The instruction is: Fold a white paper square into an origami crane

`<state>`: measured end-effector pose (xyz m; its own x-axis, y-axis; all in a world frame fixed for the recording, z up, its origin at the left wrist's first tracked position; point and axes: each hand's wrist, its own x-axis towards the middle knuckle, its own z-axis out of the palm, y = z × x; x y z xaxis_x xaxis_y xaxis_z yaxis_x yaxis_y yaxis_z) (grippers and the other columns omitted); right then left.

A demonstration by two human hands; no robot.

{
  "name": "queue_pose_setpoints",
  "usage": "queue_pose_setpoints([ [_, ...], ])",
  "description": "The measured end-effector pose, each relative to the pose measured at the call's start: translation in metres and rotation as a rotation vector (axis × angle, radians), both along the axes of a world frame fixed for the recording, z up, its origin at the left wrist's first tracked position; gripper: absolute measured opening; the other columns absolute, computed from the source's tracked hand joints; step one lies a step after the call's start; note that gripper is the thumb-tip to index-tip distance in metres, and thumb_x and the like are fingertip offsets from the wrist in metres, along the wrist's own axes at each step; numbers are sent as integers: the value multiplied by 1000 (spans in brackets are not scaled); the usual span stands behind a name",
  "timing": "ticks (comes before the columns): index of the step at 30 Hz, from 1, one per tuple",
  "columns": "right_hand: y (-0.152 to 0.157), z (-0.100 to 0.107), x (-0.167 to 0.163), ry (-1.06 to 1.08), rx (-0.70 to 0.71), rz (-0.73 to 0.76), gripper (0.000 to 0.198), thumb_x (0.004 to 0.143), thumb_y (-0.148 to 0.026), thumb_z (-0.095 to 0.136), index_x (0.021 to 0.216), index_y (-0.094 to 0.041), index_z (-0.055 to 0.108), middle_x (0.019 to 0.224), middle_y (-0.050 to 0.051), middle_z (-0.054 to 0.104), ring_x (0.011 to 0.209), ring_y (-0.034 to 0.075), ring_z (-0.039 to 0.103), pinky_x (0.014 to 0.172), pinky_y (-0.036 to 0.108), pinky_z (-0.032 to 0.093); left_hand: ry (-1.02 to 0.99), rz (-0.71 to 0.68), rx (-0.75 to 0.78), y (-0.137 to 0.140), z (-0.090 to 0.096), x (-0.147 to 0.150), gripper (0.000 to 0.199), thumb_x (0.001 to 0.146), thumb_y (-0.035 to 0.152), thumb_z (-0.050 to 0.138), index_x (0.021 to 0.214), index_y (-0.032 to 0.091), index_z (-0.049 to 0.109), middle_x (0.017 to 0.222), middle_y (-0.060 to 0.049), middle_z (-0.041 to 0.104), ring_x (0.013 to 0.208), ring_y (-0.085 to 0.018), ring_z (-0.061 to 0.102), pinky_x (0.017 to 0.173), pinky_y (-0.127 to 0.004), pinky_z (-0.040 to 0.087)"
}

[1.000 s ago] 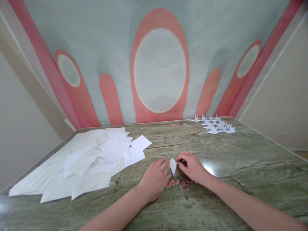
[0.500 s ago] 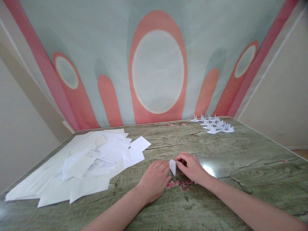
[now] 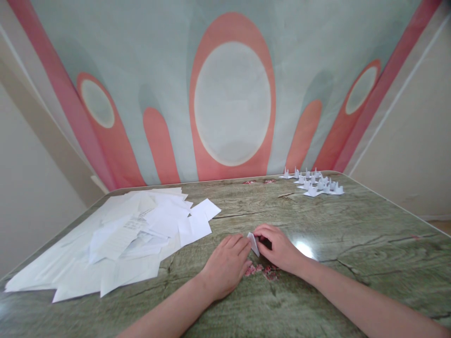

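A small white folded paper (image 3: pixel 253 244) sits between my two hands, just above the printed pink flowers on the table. It is narrow, with a point toward me. My right hand (image 3: pixel 276 248) pinches its right edge between thumb and fingers. My left hand (image 3: pixel 228 264) is closed at the paper's left edge, its fingers together and bent, the fingertips against the paper. The fingertips of both hands partly cover the edges of the paper.
A broad pile of loose white paper sheets (image 3: pixel 79 263) spreads over the left side of the wood-patterned table (image 3: pixel 352 291). Two square sheets (image 3: pixel 194 229) lie at its right edge. Several folded paper cranes (image 3: pixel 312 190) stand at the back right. A patterned backdrop (image 3: pixel 169 70) rises behind.
The folded paper has turned and tilted, so it looks narrower now. My right hand's fingers have shifted slightly left over its edge. The left hand has barely moved.
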<state>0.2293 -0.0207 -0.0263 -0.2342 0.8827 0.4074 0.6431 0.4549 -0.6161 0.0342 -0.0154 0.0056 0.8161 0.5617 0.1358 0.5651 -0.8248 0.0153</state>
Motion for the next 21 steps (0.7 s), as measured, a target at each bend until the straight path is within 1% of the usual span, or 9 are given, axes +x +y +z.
queue_pose_setpoints([
  [9, 0, 8, 2, -60, -12, 95, 29, 73, -13, 57, 101, -21, 60, 98, 5, 61, 91, 19, 56, 84, 35, 39, -28, 10, -88, 1, -1, -4, 42, 89, 34, 42, 128, 18, 39, 132, -7, 46, 121, -21, 41, 103, -37, 31],
  [15, 3, 14, 7, -69, -58, 181, 35, 70, -14, 60, 104, -21, 60, 102, 5, 60, 92, 20, 56, 85, 35, 39, -20, 12, -88, 1, -4, -5, 46, 89, 38, 41, 129, 16, 38, 134, -9, 44, 123, -23, 40, 103, -37, 31],
  [21, 6, 14, 11, -43, -99, 234, 37, 68, -13, 61, 104, -21, 62, 102, 5, 60, 92, 20, 56, 86, 34, 39, -22, -5, -81, 2, -7, -7, 47, 90, 38, 40, 131, 15, 36, 135, -10, 43, 124, -22, 39, 104, -37, 30],
])
